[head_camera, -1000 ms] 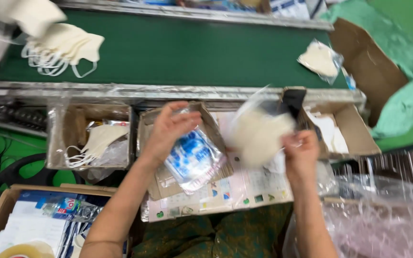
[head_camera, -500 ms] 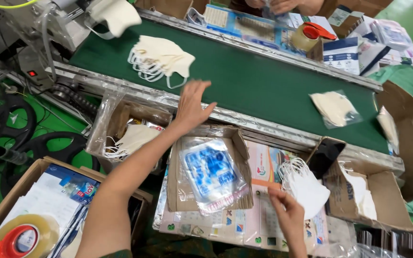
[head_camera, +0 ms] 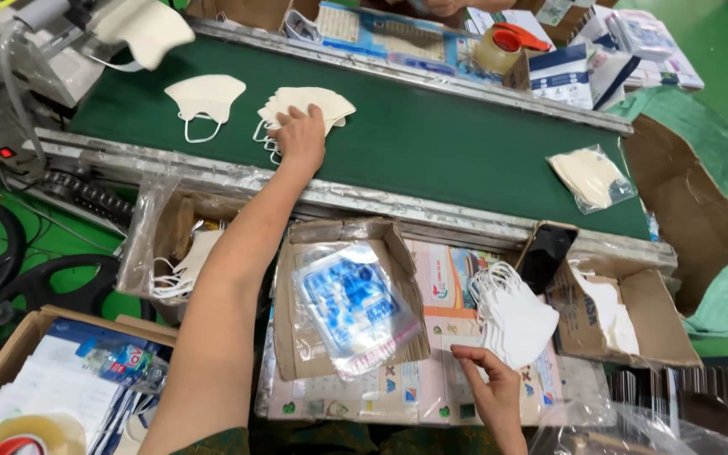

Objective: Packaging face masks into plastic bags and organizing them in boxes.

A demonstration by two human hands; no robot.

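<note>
My left hand (head_camera: pixel 299 137) reaches out onto the green conveyor belt (head_camera: pixel 431 143) and presses down on a stack of cream masks (head_camera: pixel 307 108). A single cream mask (head_camera: pixel 204 97) lies just left of that stack. My right hand (head_camera: pixel 490 383) holds a fan of white masks (head_camera: pixel 511 313) by their lower edge, low over the printed sheet on the work surface. Between my arms sits a cardboard tray (head_camera: pixel 292 337) with clear plastic bags printed blue (head_camera: pixel 351 303) in it.
A bagged mask pack (head_camera: pixel 590 177) lies on the belt at right. Cardboard boxes with masks stand left (head_camera: pixel 170 244) and right (head_camera: pixel 625 312) of the tray. A tape roll (head_camera: pixel 499 46) and packets lie beyond the belt. A machine (head_camera: pixel 35 42) drops a mask at top left.
My left hand has stretched further forward from the belt's near rail onto the mask stack. My right hand has lowered the white masks toward the printed sheet. The view has tilted and shifted.
</note>
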